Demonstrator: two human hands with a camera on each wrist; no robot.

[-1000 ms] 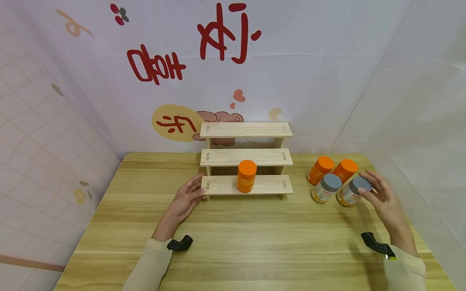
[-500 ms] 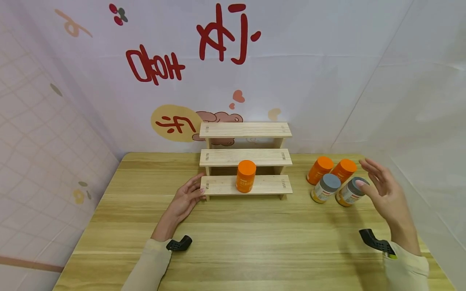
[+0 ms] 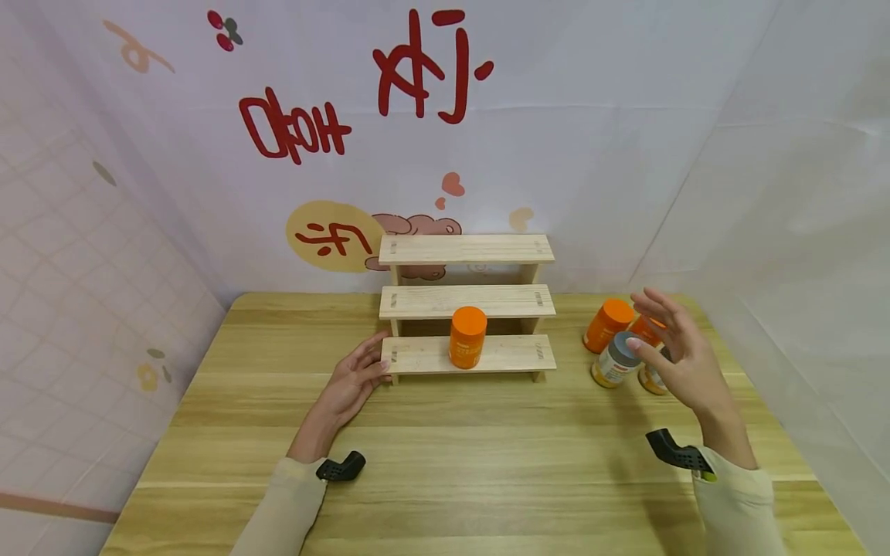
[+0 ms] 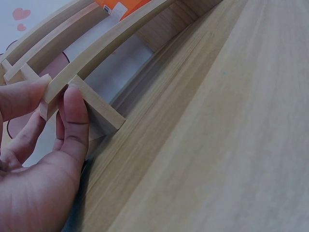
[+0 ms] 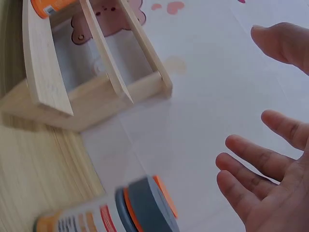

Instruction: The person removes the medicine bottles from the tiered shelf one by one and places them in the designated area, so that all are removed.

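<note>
White fabric backdrop (image 3: 591, 139) with red lettering encloses a light wooden table (image 3: 480, 440). At the table's far middle stands a three-tier stepped shelf of pale wood (image 3: 467, 300); one orange-lidded orange jar (image 3: 467, 337) stands upright on its lowest step.

Left hand (image 3: 351, 382): rests on the table, fingers relaxed, fingertips (image 4: 75, 104) touching the left end of the lowest step. It holds nothing.

Right hand (image 3: 677, 355): raised above the table with fingers spread and straight, holding nothing. It hovers over a cluster of four jars to the right of the shelf: two orange-lidded jars (image 3: 608, 324) behind and two grey-lidded jars with orange bases (image 3: 615, 359) in front, one largely hidden by the hand. No contact with any jar is visible.
</note>
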